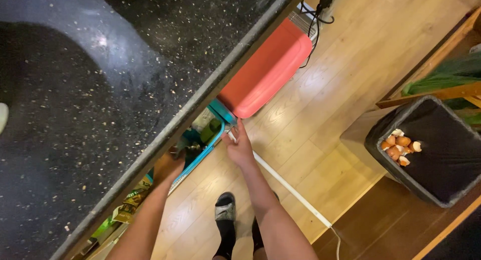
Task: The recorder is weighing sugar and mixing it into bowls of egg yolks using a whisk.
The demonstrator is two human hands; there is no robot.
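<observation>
A dark speckled stone table fills the left side of the view, its edge running diagonally from lower left to upper right. Under that edge, low down, some green and yellow packets lie on the shelf space below. The left hand reaches in beneath the table edge; its fingers are hidden by the overhang, so whether its grip is spread or pressed together cannot be told. Just beside it sits a teal-rimmed bin holding mixed small items, tucked half under the table. The right hand rests at the bin's outer corner with its grip spread, fingers stretched out and touching the rim near the base of a red plastic box, which leans out from under the table onto the pale wooden floor. A thin white pole lies across the floor, passing under the right hand. Below the arms, feet in black socks and sandals stand on the floor. Black cables trail behind the red box. Well apart at the far right stands a dark waste bin with broken eggshells inside
</observation>
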